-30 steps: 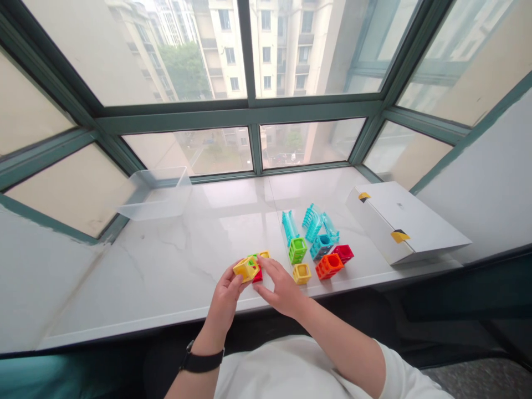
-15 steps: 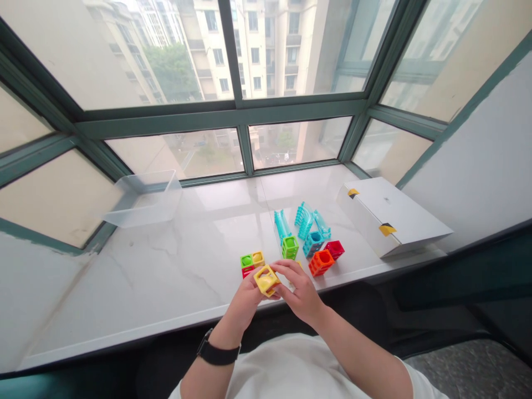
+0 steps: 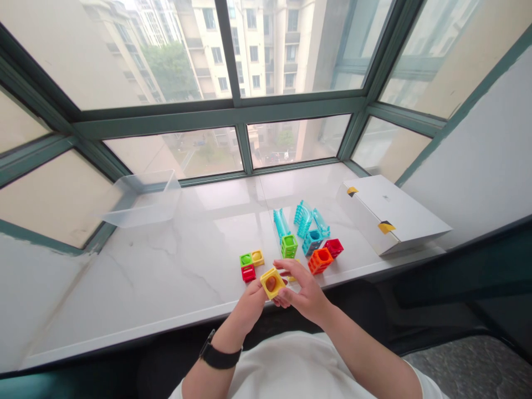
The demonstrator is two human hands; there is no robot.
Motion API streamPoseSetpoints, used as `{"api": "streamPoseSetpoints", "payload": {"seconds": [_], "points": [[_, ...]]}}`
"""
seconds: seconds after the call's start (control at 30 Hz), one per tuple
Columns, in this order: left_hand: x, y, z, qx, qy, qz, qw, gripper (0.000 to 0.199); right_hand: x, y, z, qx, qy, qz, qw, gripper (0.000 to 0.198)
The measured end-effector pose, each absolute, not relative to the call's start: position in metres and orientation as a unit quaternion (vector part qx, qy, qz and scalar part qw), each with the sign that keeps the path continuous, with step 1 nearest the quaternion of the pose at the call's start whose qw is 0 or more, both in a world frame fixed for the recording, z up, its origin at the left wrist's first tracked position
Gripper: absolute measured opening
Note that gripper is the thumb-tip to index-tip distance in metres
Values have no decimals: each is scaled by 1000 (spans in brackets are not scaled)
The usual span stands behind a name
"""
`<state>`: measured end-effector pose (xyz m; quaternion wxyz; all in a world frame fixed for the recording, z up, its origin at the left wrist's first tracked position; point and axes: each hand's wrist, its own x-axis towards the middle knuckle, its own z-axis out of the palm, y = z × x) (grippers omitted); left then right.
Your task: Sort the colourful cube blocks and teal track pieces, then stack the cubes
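A yellow cube block [image 3: 273,284] with a round hole in its upward face is held between my hands, over the front edge of the sill. My left hand [image 3: 252,302] grips it from the left and below, with some fingers hidden. My right hand [image 3: 303,291] closes on its right side with thumb and fingers. Just left of the hands lie joined blocks: a green one [image 3: 245,259], a yellow one [image 3: 257,257] and a red one [image 3: 248,272]. Another yellow piece [image 3: 293,270] is partly hidden behind my right hand.
Behind and right stand a green block [image 3: 288,246], a blue block [image 3: 312,243], an orange block [image 3: 320,260] and a dark red block [image 3: 333,248]. Turquoise track pieces [image 3: 304,218] lie farther back. A clear plastic bin [image 3: 143,213] sits left, a white box [image 3: 394,213] right.
The yellow block has been turned so its round hole faces up toward me. Both hands have shifted slightly right, uncovering the red block on the left.
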<state>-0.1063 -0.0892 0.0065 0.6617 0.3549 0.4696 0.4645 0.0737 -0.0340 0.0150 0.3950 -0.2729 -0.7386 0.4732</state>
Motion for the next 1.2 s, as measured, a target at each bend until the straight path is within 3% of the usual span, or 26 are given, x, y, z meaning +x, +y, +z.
{"api": "streamPoseSetpoints", "payload": {"seconds": [0.17,0.37,0.53,0.67,0.77,0.93,1.2], "points": [[-104,-90,11,328,426,457,709,42,81,-29,26,-248,-773,453,369,55],[-107,-86,8,371,398,432,719,69,87,-25,25,-309,-739,420,426,45],[-105,-85,2,470,487,537,504,53,93,-20,21,-397,-701,399,439,45],[-98,-82,8,599,524,519,311,55,94,-18,20,-430,-690,394,428,53],[-94,-76,13,648,537,491,226,47,96,-17,24,-431,-712,370,412,50],[-92,-66,17,612,556,507,242,42,109,-10,37,-373,-786,326,369,62],[-94,-59,-4,620,535,468,333,55,144,17,56,-385,-829,249,320,42]]}}
